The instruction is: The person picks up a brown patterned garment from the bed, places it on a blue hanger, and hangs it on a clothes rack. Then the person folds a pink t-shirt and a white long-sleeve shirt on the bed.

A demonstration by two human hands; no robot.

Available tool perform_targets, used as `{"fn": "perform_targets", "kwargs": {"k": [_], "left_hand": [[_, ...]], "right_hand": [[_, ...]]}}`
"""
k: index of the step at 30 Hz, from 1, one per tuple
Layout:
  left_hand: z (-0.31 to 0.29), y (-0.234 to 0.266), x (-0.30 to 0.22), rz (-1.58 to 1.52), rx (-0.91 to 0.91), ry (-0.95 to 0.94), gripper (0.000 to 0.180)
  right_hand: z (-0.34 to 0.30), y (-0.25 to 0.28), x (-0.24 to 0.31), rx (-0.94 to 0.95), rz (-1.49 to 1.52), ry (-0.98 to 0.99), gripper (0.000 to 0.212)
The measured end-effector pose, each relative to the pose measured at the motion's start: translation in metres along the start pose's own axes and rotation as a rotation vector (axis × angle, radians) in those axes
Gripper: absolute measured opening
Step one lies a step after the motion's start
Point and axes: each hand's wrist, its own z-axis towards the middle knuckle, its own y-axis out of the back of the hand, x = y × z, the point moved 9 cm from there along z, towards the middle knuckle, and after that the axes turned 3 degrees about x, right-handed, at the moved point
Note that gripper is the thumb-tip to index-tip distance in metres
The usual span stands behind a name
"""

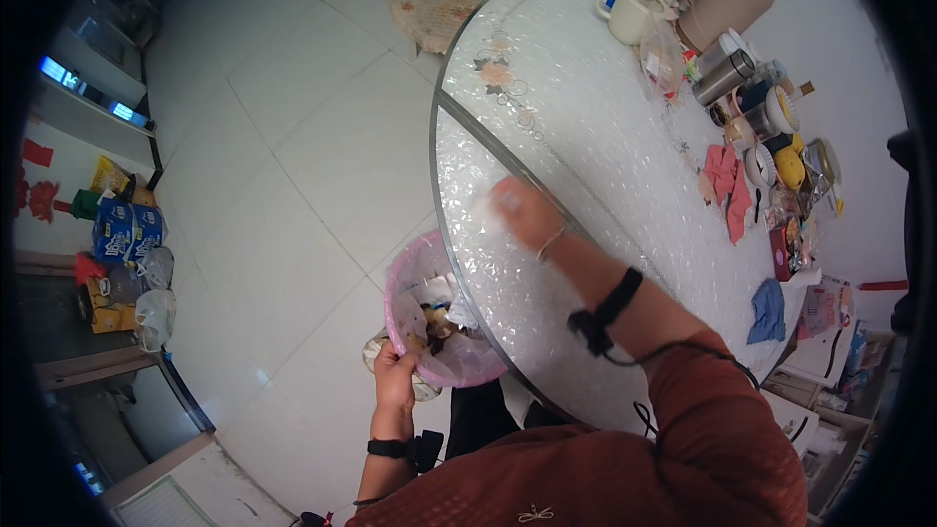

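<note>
My left hand (pixel 395 376) is closed on the rim of a pink trash bin (pixel 395 304), lined with a clear plastic bag. White paper and dark and yellowish scraps (pixel 437 317) lie inside the bin. It stands partly under the left edge of a round table (pixel 576 351) with a shiny clear cover. Over the table, near that edge and beside a dark strip, my right hand (pixel 525 215) is smeared by motion. A pale patch shows at its fingers, and I cannot make out whether they hold anything.
Along the table's far right side stand a beige thermos jug (pixel 730 5), a cream pitcher (pixel 632 18), paper cups, a steel flask (pixel 724 78) and several jars. A pink cloth (pixel 724 190) and a blue cloth (pixel 768 312) lie nearer. Packages (pixel 129 232) are piled by the left wall.
</note>
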Motion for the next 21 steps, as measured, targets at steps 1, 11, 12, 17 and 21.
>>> {"fn": "perform_targets", "kwargs": {"k": [1, 11, 12, 17, 21], "left_hand": [[-0.006, 0.0, 0.003, 0.006, 0.008, -0.001, 0.023], [-0.057, -0.017, 0.038, 0.091, 0.017, 0.029, 0.02], [-0.063, -0.019, 0.041, 0.107, 0.018, 0.017, 0.019], [-0.087, -0.019, 0.056, 0.058, 0.002, 0.06, 0.02], [-0.098, -0.015, 0.063, 0.049, -0.028, 0.091, 0.02]], "right_hand": [[0.015, 0.028, -0.024, -0.067, -0.081, -0.15, 0.016], [-0.095, 0.074, -0.073, 0.002, -0.364, -0.278, 0.019], [-0.127, 0.083, -0.08, -0.004, -0.338, -0.28, 0.019], [-0.281, 0.145, -0.125, -0.021, -0.246, -0.387, 0.018], [-0.349, 0.18, -0.147, -0.091, -0.29, -0.554, 0.02]]}}
